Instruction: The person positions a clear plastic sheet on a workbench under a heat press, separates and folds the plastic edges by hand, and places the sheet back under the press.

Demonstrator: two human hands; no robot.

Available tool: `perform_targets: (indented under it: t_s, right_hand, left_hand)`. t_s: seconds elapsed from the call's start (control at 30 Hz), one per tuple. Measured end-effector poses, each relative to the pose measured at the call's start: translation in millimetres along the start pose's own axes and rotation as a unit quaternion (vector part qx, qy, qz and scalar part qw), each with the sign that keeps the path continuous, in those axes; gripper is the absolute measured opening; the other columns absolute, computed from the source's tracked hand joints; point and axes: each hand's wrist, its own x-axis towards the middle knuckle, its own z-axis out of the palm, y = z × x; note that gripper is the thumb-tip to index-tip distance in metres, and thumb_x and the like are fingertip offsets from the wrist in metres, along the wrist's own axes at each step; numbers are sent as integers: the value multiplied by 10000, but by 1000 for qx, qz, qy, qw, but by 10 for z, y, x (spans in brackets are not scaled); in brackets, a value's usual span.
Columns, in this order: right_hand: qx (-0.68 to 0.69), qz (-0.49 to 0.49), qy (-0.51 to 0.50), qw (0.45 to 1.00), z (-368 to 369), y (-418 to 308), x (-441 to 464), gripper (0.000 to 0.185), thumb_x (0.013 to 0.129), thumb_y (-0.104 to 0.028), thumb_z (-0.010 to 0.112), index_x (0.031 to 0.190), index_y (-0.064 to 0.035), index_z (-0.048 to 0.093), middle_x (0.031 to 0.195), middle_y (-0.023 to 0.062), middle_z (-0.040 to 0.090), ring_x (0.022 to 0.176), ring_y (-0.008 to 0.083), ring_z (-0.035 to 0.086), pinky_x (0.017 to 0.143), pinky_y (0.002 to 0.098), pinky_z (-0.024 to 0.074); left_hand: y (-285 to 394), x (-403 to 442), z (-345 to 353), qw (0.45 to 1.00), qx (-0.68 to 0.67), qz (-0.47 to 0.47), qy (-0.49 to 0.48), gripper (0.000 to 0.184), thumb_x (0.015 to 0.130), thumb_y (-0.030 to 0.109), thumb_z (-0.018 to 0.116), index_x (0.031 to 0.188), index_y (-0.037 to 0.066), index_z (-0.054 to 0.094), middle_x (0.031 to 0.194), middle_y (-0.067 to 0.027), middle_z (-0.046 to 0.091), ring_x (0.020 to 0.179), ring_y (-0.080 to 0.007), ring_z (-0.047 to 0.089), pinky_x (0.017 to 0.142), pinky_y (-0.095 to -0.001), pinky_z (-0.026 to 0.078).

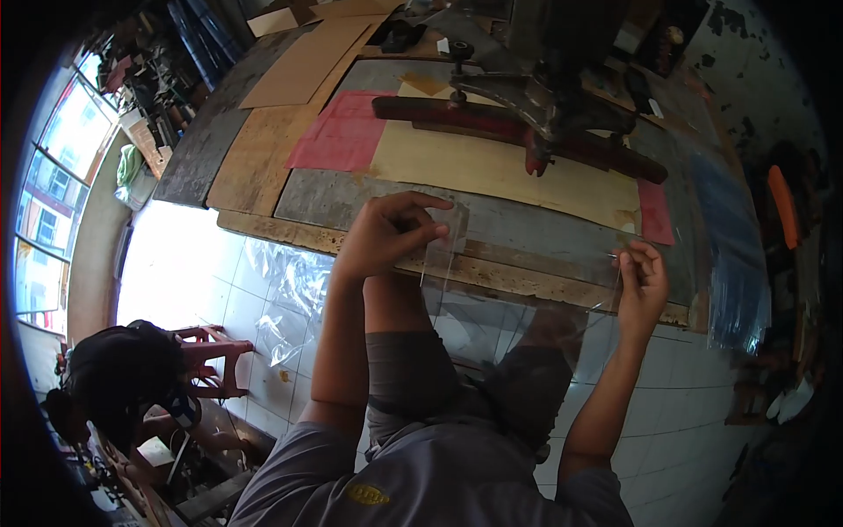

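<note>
A clear, thin plastic sheet (518, 312) hangs between my two hands, in front of the bench edge. My left hand (399, 230) pinches its left part, with the thumb and index finger near each other. At its right end, my right hand (643, 268) holds the sheet's edge between thumb and fingers. Beyond the hands, a dark red metal bar (492, 121) of a machine stands over a yellow sheet (500, 171) on the grey plate. Pink pieces (338, 132) lie at the yellow sheet's two ends.
Brown cardboard (303, 66) lies at the back left of the bench. Bluish plastic sheets (724, 255) hang at the right side. Crumpled clear plastic (285, 281) is below the bench's left edge. Another person (123, 378) bends down at the lower left, beside a red stool (219, 356).
</note>
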Motion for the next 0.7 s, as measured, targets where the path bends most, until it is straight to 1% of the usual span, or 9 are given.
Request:
perform_targets:
  t_s: [0.1,0.13,0.23,0.33,0.53,0.7]
  right_hand:
    - [8,0,-5,1000,-22,-9,-1,183,1000,-48,639,1170,6,600,1002,103,734,903,132,656,869,274,504]
    - [11,2,-9,1000,-27,-8,2,183,1001,-49,639,1171,5,600,1004,103,734,903,130,655,871,275,503]
    - [16,5,-20,1000,-67,10,16,185,1002,-52,638,1175,4,602,1010,102,732,908,125,651,877,275,501]
    - [6,10,-13,1000,-65,-17,11,191,1004,-62,639,1179,4,601,1013,101,732,911,123,650,879,271,500]
    - [13,16,-18,1000,-85,-4,9,206,1009,-87,646,1191,4,614,1018,100,735,931,123,659,884,266,502]
    - [-13,16,-13,1000,-101,-18,9,222,997,-98,671,1187,6,621,1022,96,736,935,126,676,882,264,511]
  left_hand:
    - [6,-1,-7,1000,1,-1,-3,288,905,100,783,1177,25,724,651,16,664,582,-18,561,577,-220,425]
    - [-2,5,-14,1000,-1,4,-3,286,907,101,782,1177,27,724,653,17,664,583,-19,561,578,-221,427]
    - [7,3,-27,1000,-11,-16,-11,286,921,108,768,1192,29,718,659,24,656,589,-19,562,580,-219,428]
    - [-26,9,-22,999,-38,-17,-11,290,934,113,753,1207,25,709,661,30,647,597,-17,559,579,-216,426]
    - [-9,7,-15,999,-32,-11,4,296,942,130,744,1214,19,704,653,31,641,604,-14,548,586,-212,425]
    - [13,8,-39,1000,-5,-5,-13,297,948,140,736,1218,20,705,630,32,634,600,-12,541,591,-216,431]
